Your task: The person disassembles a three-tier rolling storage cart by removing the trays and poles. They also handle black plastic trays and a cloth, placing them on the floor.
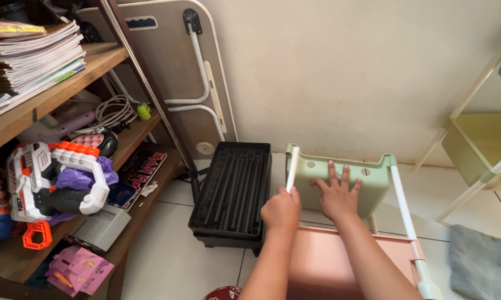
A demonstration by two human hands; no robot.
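The left hand's fingers [280, 206] are curling tight around a slim white plastic post [291, 168]. The right hand's fingers [337, 179] are lying spread and flat on the pale green plastic shelf tray [373, 180], standing on the tiled floor [167, 255] against the wall. It looks light, stiff, slightly slick; the posts seem best for gripping. A black slatted crate [234, 191] is sitting just beside.

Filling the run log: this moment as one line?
left hand: gripping white pole | right hand: flat on green shelf tray | black tray: beside, on floor
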